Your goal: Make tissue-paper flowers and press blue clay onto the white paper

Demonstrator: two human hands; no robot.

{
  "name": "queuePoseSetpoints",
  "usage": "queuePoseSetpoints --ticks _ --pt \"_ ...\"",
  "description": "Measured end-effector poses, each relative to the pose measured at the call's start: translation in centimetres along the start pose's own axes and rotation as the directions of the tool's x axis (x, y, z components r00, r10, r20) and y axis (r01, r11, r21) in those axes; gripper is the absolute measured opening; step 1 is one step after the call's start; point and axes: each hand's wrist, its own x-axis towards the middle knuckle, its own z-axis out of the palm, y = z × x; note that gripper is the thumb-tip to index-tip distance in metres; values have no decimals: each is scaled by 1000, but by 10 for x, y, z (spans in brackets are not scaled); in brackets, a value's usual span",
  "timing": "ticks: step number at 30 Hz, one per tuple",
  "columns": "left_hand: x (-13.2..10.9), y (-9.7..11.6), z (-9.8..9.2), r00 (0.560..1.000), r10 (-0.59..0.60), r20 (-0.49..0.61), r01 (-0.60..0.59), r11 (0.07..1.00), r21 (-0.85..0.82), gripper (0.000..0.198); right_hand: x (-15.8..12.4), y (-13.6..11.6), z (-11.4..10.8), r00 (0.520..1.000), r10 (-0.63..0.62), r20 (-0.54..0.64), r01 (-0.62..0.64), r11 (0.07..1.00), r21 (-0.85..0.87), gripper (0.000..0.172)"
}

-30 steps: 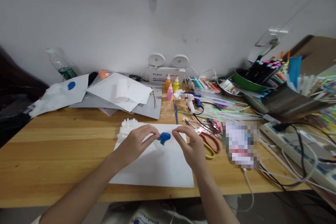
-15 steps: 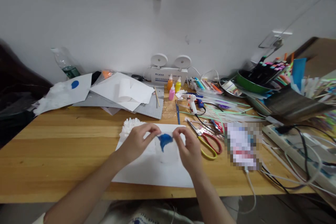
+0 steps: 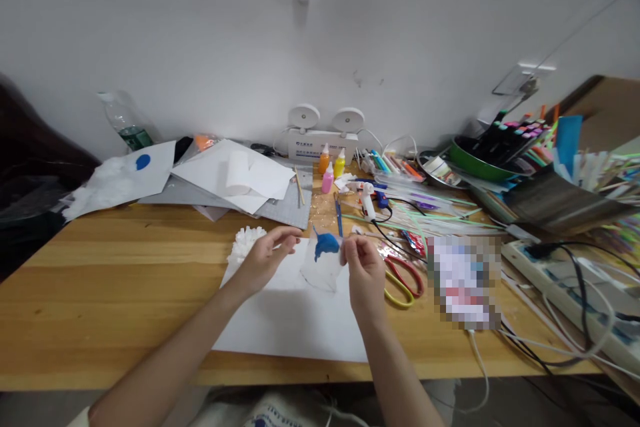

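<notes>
Pinching a piece of clear film (image 3: 320, 278) in my right hand (image 3: 366, 271), I hold it up over the far part of the white sheet (image 3: 290, 330) on the worktop (image 3: 125, 293), as the head view shows. My right thumb and fingers are clamped on the film's right edge. My left hand (image 3: 265, 261) hangs above the sheet's far left part, near the film but apart from it; its fingertips stand parted, and I see nothing between them.

The blue patch (image 3: 327, 243) sits on the film's upper part, about over the sheet's far edge. As I judge it, the colouring is well along: the patch already has a shape with a pointed tip, while the film below it is see-through. Nothing blue shows on the sheet, so the film has not been set down there. Whether the blue is dry, or needs more work, I cannot tell.

None of the tools is in my hands. The scissors (image 3: 400, 288) lie right of the sheet, partly hidden, and a blue paintbrush (image 3: 339, 213) lies just beyond it, with the pink bottle (image 3: 327, 179) farther back. A ruffled white bunch (image 3: 244, 245) rests at the sheet's far left corner.
</notes>
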Motion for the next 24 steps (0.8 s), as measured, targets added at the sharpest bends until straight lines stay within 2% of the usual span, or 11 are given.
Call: queuePoseSetpoints --ticks 3,6,9,13,14,16,19,21,22,24 --pt "-6 -6 11 1000 -1 22 1 1000 -23 25 0 1 0 1000 4 10 -5 998 55 23" --pt "-10 -6 17 998 40 -45 -40 999 11 21 2 2 -6 999 7 48 -10 997 73 19" --pt "-11 -3 16 994 82 -77 -75 994 83 19 4 3 -12 996 -1 86 1 1000 -4 16" --pt "-9 0 15 982 149 -119 -120 968 221 19 2 3 -8 1000 -1 23 4 993 -115 17" --pt "-9 0 16 982 141 -129 -112 972 207 20 2 3 -6 1000 -4 30 7 993 -120 18" --pt "-9 0 17 995 55 -84 -50 997 62 22 0 1 -1 998 -26 61 33 991 -128 19" --pt "-9 -2 19 989 -91 116 117 962 -248 29 0 -2 1 995 -69 77 82 982 -168 18" --pt "-8 -3 18 974 -107 201 167 936 -311 35 2 -2 -2 992 -85 92 101 977 -189 18" --pt "-7 -4 17 977 -100 189 153 943 -295 33 4 -2 -4 992 -89 87 104 977 -186 18" --pt "-5 -6 16 992 -90 92 111 961 -255 26 6 0 -6 996 -81 36 85 986 -142 17"
